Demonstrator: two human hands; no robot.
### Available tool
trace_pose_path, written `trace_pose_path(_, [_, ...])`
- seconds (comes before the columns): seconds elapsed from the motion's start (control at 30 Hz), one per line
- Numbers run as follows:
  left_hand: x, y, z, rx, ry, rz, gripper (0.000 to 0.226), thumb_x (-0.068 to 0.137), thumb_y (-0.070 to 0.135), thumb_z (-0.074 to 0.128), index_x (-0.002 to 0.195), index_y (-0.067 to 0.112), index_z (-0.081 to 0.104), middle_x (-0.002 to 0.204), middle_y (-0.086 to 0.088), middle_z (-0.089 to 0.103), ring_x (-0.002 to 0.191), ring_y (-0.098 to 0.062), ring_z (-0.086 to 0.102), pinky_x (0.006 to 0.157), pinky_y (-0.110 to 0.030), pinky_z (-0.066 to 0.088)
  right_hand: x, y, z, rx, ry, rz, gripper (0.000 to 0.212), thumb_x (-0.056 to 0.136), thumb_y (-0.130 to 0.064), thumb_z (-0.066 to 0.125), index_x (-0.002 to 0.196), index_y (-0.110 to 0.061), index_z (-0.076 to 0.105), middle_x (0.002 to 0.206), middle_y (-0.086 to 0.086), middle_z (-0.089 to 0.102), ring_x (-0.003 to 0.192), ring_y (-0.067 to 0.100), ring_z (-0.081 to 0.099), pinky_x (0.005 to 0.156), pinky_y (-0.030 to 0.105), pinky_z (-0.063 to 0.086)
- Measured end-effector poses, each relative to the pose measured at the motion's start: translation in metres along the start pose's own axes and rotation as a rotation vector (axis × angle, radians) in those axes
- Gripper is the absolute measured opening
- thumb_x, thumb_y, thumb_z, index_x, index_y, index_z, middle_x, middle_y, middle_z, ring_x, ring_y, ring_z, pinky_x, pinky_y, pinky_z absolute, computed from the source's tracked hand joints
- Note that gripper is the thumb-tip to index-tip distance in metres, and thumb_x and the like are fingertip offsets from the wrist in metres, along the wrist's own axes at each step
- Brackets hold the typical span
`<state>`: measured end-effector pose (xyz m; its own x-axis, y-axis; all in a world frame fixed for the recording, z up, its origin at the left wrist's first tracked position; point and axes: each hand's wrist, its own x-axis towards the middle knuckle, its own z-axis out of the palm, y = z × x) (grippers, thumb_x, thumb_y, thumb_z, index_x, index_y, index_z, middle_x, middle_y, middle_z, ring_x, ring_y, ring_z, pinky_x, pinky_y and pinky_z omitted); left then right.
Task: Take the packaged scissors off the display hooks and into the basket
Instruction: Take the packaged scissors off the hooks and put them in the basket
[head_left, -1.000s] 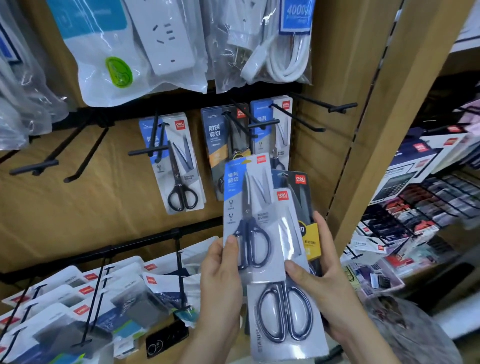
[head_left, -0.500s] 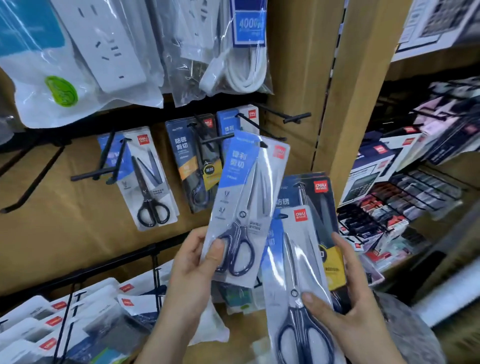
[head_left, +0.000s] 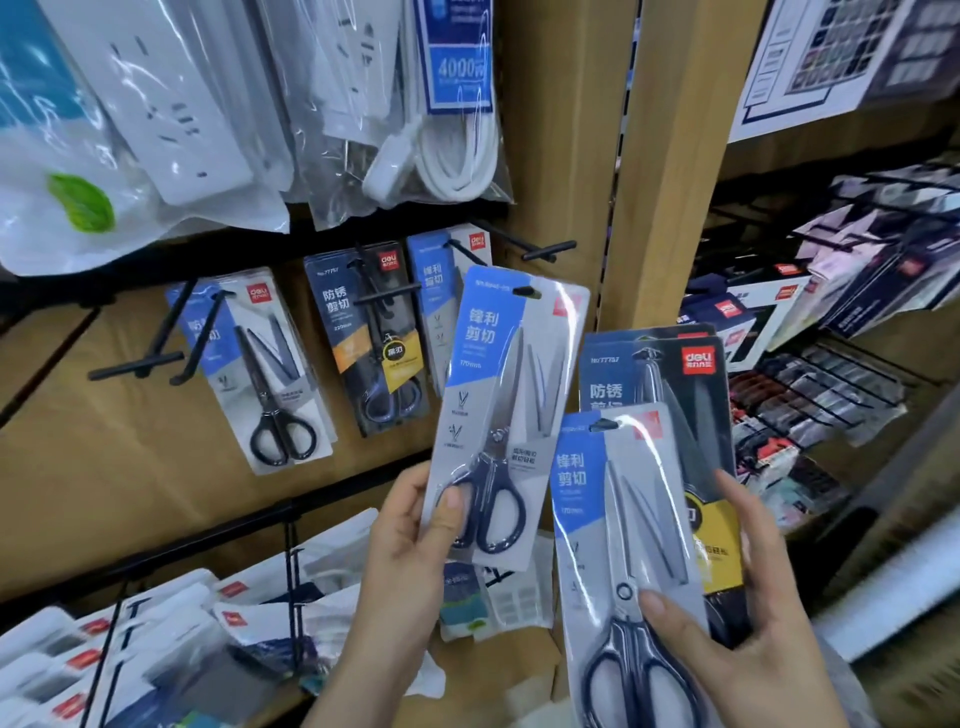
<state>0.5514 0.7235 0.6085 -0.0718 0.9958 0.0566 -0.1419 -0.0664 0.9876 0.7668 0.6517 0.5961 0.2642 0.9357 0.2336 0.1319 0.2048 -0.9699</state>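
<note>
Head view: left hand (head_left: 410, 551) grip pinches the blue-and-grey carded scissors pack (head_left: 498, 395) at its bottom, thumb on front, just left of the tan wooden shelf post (head_left: 670, 156). Right hand (head_left: 748, 639) grip clasps two packs below the post: blue-grey front pack (head_left: 618, 519), navy rear pack (head_left: 670, 374).

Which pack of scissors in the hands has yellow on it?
The dark pack at the back in the right hand: it has a yellow label. The front pack and the single pack in the left hand are blue and grey.
</note>
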Motion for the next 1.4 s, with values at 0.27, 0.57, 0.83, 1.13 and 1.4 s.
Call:
trace_pose_path(0.27, [0.007,-0.013,0.018,0.192,0.058,0.107,0.030,0.095,0.031,0.058,0.122,0.041,0.052,0.097,-0.002,0.075,0.090,-0.022,0.073,0.082,-0.055,0.058,0.004,-0.003,-0.012,-0.006,0.024,-0.014,0.097,0.059,-0.016,0.082,0.140,-0.051,0.041,0.129,-0.011,0.065,0.118,0.019,0.063,0.104,0.042,0.042])
trace_pose_path(0.57, [0.027,-0.021,0.023,0.681,0.042,0.247,0.054,0.100,0.032,0.052,0.139,0.063,0.031,0.053,0.002,0.040,0.045,-0.008,0.034,0.049,-0.029,0.030,0.011,-0.007,-0.014,-0.002,-0.014,-0.076,0.096,0.062,-0.016,0.091,0.136,-0.054,0.044,0.127,-0.011,0.065,0.116,0.016,0.063,0.103,0.033,0.045])
trace_pose_path(0.83, [0.125,0.004,0.019,0.871,0.051,0.082,0.070,0.100,0.015,0.048,0.154,0.047,0.016,0.095,0.002,0.059,0.079,-0.027,0.063,0.076,-0.045,0.054,0.015,-0.009,-0.002,-0.068,-0.046,-0.147,0.092,0.055,-0.025,0.083,0.129,-0.063,0.045,0.129,-0.019,0.061,0.120,0.003,0.057,0.099,0.005,0.038])
trace_pose_path(1.13, [0.101,0.015,0.003,0.664,0.000,0.024,0.041,0.101,0.023,0.051,0.137,0.041,0.051,0.127,0.021,0.057,0.099,0.004,0.058,0.083,-0.027,0.047,0.020,-0.003,0.015,0.027,-0.189,-0.053,0.093,0.061,-0.031,0.084,0.135,-0.062,0.038,0.136,-0.014,0.059,0.123,0.007,0.058,0.104,0.023,0.044])
trace_pose_path(1.4, [-0.040,0.005,0.006,0.179,-0.133,-0.111,0.055,0.061,0.024,0.087,0.111,0.022,0.064,0.098,0.005,0.076,0.090,-0.007,0.070,0.074,-0.021,0.056,0.029,0.007,0.043,0.120,-0.255,-0.059,0.106,0.074,-0.027,0.084,0.147,-0.059,0.014,0.153,-0.031,0.033,0.138,-0.004,0.039,0.102,0.009,0.039])
